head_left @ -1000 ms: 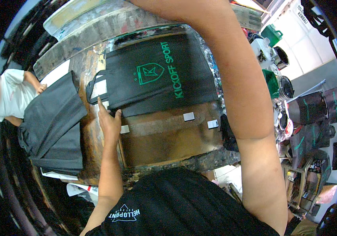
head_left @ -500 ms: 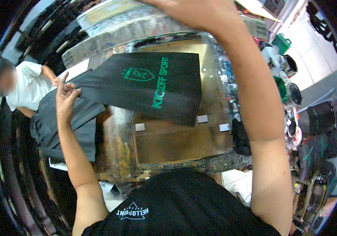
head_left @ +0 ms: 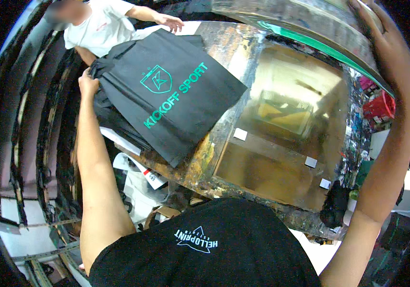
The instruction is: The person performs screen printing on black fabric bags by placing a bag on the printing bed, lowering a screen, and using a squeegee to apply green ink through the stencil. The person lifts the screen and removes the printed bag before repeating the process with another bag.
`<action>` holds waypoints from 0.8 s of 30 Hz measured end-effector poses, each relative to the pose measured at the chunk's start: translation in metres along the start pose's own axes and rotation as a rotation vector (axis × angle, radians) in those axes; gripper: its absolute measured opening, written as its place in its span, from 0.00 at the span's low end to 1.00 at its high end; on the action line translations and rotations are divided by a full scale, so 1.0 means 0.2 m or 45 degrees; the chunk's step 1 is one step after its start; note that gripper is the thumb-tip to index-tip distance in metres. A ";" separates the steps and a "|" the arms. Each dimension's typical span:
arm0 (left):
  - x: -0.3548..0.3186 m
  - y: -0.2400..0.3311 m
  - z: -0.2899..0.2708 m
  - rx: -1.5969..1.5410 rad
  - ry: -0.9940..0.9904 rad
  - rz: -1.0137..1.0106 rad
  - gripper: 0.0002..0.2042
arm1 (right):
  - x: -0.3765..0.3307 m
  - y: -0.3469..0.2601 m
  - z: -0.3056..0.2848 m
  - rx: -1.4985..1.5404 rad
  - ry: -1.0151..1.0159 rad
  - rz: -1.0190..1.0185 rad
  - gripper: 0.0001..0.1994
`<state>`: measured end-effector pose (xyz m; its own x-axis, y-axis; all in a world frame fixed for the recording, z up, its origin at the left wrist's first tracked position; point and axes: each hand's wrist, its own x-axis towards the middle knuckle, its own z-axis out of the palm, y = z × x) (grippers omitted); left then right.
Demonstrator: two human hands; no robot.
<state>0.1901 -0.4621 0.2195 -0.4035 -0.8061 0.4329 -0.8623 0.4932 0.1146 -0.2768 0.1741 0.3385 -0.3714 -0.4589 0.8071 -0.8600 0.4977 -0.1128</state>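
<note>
Left hand (head_left: pixel 88 84) grips a green-printed black bag (head_left: pixel 190 103) by its gathered end. Right hand (head_left: pixel 390 45) grasps a grey frame (head_left: pixel 317 28) by its edge.

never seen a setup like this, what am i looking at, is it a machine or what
No machine arms here, just a person's two bare hands. A wide fisheye camera worn on the head looks down, so straight edges curve. The left hand holds one end of a black cloth with green print, above the stained table. The right hand is at a grey frame; its grip is unclear. Small white squares dot a shiny panel. A co-worker is at upper left.
</note>
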 end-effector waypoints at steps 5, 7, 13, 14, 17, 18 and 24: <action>-0.45 1.13 0.07 -0.328 0.598 0.548 0.22 | 0.04 0.53 -0.05 -0.080 -0.160 -0.152 0.29; -0.92 1.52 -0.03 -0.619 0.438 0.713 0.16 | 0.06 0.51 -0.08 -0.175 -0.245 -0.060 0.29; -1.87 2.02 0.20 -1.039 -0.231 1.359 0.16 | 0.07 0.34 -0.11 -0.296 -0.366 0.177 0.30; -1.91 2.02 0.20 -1.045 -0.255 1.329 0.16 | 0.06 0.30 -0.09 -0.270 -0.386 0.193 0.30; -1.88 2.02 0.25 -1.083 -0.249 1.318 0.18 | 0.03 0.32 -0.16 -0.519 -0.299 -0.261 0.27; -1.81 1.98 0.28 -1.020 -0.270 1.286 0.19 | 0.01 0.33 -0.17 -0.621 -0.286 -0.470 0.26; -1.29 1.59 0.32 -0.313 -0.278 0.852 0.36 | 0.02 0.25 -0.11 -0.389 -0.160 -0.064 0.29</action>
<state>0.0008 -0.1177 0.0872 -0.8921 -0.3416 0.2958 -0.3278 0.9398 0.0966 -0.3137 0.2136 0.3481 -0.3879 -0.5662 0.7273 -0.7405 0.6613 0.1198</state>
